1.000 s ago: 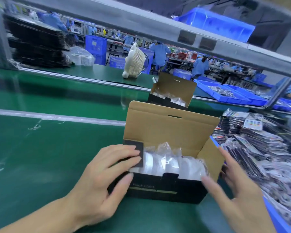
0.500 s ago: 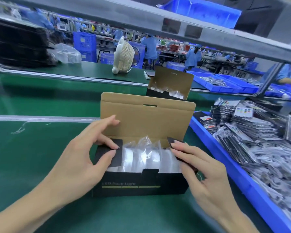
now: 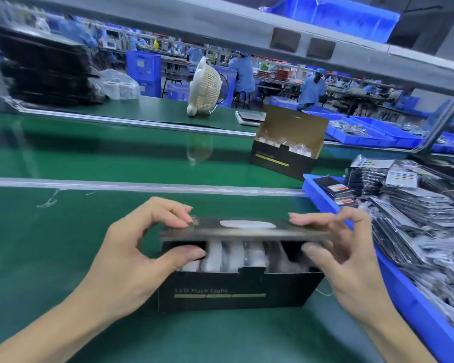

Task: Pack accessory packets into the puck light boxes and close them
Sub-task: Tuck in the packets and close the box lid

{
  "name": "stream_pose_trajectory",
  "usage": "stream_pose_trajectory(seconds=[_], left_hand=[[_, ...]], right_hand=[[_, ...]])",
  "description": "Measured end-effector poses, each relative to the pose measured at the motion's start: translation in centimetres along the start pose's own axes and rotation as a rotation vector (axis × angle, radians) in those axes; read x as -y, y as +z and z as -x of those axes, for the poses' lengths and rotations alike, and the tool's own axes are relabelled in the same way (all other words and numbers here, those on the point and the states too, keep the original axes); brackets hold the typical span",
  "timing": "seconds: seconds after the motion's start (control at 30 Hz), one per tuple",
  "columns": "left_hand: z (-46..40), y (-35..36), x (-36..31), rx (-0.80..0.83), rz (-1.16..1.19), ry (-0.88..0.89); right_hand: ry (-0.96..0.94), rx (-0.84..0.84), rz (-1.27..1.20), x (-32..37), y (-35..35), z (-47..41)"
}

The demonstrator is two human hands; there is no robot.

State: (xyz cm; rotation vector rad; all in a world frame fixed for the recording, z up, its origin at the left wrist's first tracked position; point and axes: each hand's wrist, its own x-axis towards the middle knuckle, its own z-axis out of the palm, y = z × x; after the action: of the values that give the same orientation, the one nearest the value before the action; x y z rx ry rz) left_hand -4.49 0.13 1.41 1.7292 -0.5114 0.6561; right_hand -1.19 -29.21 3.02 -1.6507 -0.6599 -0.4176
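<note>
A black puck light box [image 3: 236, 292] sits on the green mat in front of me, bagged white lights showing in the gap under its lid. The lid [image 3: 244, 229] is folded down almost flat over the opening. My left hand [image 3: 131, 260] pinches the lid's left end, fingers on top and thumb under it. My right hand [image 3: 344, 252] holds the lid's right end the same way. A second puck light box [image 3: 281, 161] stands open on the conveyor further back, its brown lid up.
A blue bin [image 3: 404, 297] along my right holds stacks of bagged accessory packets [image 3: 417, 218]. A white fan [image 3: 206, 89] stands on the far shelf, black tray stacks [image 3: 45, 66] at far left. Other workers sit in the background. A metal rail crosses overhead.
The lid stood upright before; both hands have folded the side flaps in and swung the lid down over the box. The view has tilted slightly.
</note>
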Motion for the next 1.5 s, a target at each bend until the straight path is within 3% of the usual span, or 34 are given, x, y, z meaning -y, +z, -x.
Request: stream_pose_trajectory(seconds=[0.07,0.17,0.53,0.7,0.9,1.03,1.1,1.23,1.43,1.5], left_hand=[[0.4,0.0,0.0,0.057,0.017,-0.040],[0.5,0.3,-0.4,0.054,0.017,-0.069],[-0.1,-0.6,-0.7,0.098,-0.104,0.037],[0.8,-0.1,-1.0,0.166,-0.299,0.200],[0.2,0.2,-0.4,0.268,-0.523,0.435],[1.4,0.2,1.0,0.257,-0.417,0.313],[2.1,-0.1,1.3,0.225,-0.419,0.291],[1.5,0.4,0.4,0.172,-0.397,0.317],[0.7,0.6,-2.5,0.125,-0.304,0.187],[0.6,0.8,-2.6,0.109,-0.301,0.207]], right_hand=[[0.031,0.044,-0.099,-0.2,-0.4,0.3],[0.079,0.110,0.004,-0.3,-0.1,-0.1],[0.104,0.178,0.041,0.7,0.5,-0.2],[0.070,0.254,0.111,1.1,0.0,0.6],[-0.239,0.225,0.527,1.2,0.6,1.2],[-0.349,0.185,0.790,1.9,1.0,1.8],[-0.295,0.170,0.822,2.9,1.6,2.1],[-0.114,0.245,0.650,6.3,3.9,1.0],[0.226,0.628,0.250,7.4,8.4,-3.0],[0.294,0.639,0.159,6.7,9.2,-3.5]])
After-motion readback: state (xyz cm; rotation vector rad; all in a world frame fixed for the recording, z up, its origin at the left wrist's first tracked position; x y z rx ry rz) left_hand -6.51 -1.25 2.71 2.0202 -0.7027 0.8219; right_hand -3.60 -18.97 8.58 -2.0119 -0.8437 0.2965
